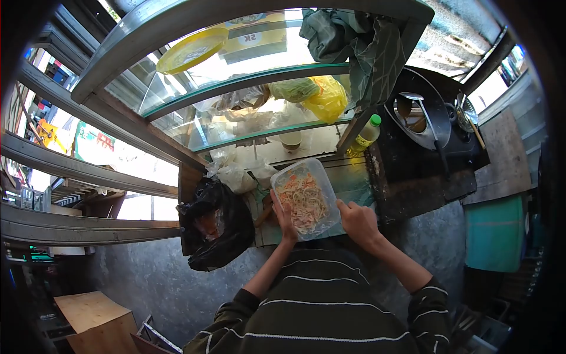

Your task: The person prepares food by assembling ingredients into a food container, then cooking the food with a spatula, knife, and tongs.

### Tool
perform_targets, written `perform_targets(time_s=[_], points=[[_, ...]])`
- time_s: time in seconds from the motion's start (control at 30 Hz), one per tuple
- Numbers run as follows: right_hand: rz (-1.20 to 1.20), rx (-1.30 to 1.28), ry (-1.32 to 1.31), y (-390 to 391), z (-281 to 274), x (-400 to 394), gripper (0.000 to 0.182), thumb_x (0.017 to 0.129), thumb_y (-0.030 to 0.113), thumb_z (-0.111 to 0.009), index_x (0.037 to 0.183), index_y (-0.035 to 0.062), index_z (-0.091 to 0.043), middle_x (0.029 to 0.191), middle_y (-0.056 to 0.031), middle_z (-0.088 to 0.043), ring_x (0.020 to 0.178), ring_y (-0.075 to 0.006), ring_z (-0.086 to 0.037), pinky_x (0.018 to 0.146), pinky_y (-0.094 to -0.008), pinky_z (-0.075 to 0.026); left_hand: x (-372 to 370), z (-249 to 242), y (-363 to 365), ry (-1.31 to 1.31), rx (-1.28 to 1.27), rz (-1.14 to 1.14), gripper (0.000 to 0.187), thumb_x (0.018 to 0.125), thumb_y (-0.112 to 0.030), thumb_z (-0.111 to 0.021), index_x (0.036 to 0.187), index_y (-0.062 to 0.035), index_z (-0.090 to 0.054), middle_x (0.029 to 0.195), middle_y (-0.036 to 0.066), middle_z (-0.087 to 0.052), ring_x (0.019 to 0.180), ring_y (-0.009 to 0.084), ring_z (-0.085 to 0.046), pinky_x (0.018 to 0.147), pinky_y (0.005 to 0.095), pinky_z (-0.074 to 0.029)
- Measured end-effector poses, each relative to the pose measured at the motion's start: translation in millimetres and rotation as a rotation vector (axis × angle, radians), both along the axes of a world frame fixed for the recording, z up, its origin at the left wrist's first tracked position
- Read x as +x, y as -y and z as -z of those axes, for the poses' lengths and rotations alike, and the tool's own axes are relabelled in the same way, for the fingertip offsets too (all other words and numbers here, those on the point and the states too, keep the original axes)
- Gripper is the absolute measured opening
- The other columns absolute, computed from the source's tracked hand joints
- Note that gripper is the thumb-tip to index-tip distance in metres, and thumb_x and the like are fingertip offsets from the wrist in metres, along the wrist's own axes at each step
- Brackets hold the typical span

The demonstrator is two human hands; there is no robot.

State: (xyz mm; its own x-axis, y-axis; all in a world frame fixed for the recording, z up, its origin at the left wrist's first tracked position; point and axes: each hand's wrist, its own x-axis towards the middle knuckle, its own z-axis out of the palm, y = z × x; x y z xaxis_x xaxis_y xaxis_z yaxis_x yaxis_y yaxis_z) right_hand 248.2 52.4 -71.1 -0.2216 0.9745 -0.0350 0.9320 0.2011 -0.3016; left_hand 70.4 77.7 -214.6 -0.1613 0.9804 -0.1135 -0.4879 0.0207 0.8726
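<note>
A clear plastic food container [332,190] sits in front of me, filled with a shredded mix [303,200] of pale strands and orange bits. Along its left wall lies my left hand [285,219], its fingers pressed to the side and gripping it. My right hand [358,224] is closed in a fist at the container's right edge, thumb and forefinger uppermost. Whatever that fist holds is hidden from view. Left of the container, a black plastic bag [236,221] stands open, and clear plastic bags with pale contents [234,177] lie behind it.
A glass display case [259,134] rises ahead, with a yellow bag [327,100] inside and cloth hanging at its right corner. A green-capped bottle [367,137] stands beside it. At right is a wok [433,133] with a ladle [425,115]. A cup [291,140] sits behind the container.
</note>
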Motion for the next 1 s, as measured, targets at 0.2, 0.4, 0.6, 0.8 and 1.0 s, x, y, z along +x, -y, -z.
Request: perform_targets(time_s=[0.2,0.4,0.6,0.8,1.0], points=[[0.042,0.143,0.157,-4.7,29.6,-3.1,0.024,0.075,0.007,-0.050,0.098,0.0026,-0.056,0.062,-0.0124,-0.057,0.054,-0.0286,-0.061,0.044,-0.0363,-0.048,-0.9,-30.0,-2.1,-0.449,-0.002,0.051,0.070,0.090,-0.041,-0.041,0.141,-0.0056,-0.009,0.127,0.016,-0.024,0.120,0.0277,-0.027,0.101,0.0352,-0.020],[-0.048,-0.034,0.099,15.1,20.0,-3.2,0.022,0.075,0.007,-0.049,0.095,0.0036,-0.056,0.063,-0.0131,-0.057,0.052,-0.0306,-0.059,0.044,-0.0393,-0.047,-9.9,-8.8,-2.8,-0.306,-0.018,-0.002,0.070,0.089,-0.040,-0.042,0.140,-0.0058,-0.010,0.128,0.016,-0.024,0.120,0.0279,-0.027,0.101,0.0349,-0.020],[0.041,-0.198,0.184,1.6,27.9,-1.7,0.017,0.075,0.009,-0.049,0.087,0.0036,-0.061,0.061,-0.0173,-0.059,0.058,-0.0332,-0.061,0.052,-0.0420,-0.050,-10.3,-25.6,-7.5,-0.216,0.051,0.037,0.071,0.089,-0.041,-0.042,0.141,-0.0058,-0.010,0.126,0.015,-0.026,0.118,0.0272,-0.029,0.100,0.0344,-0.021],[0.183,-0.462,-0.304,10.4,41.9,2.1,0.020,0.075,0.016,-0.054,0.083,0.0033,-0.068,0.071,-0.0199,-0.061,0.070,-0.0350,-0.061,0.065,-0.0410,-0.048,-13.0,-16.1,3.2,-0.203,0.007,0.098,0.071,0.089,-0.043,-0.043,0.140,-0.0057,-0.012,0.125,0.015,-0.026,0.117,0.0268,-0.031,0.100,0.0344,-0.022],[0.214,-0.635,-0.543,10.5,64.6,2.0,0.021,0.075,0.017,-0.056,0.085,0.0027,-0.068,0.063,-0.0156,-0.061,0.061,-0.0264,-0.060,0.060,-0.0335,-0.045,-10.5,-18.4,9.8,0.026,-0.034,0.071,0.061,0.091,-0.036,-0.043,0.136,-0.0025,-0.019,0.128,0.013,-0.037,0.116,0.0237,-0.040,0.098,0.0352,-0.032]])
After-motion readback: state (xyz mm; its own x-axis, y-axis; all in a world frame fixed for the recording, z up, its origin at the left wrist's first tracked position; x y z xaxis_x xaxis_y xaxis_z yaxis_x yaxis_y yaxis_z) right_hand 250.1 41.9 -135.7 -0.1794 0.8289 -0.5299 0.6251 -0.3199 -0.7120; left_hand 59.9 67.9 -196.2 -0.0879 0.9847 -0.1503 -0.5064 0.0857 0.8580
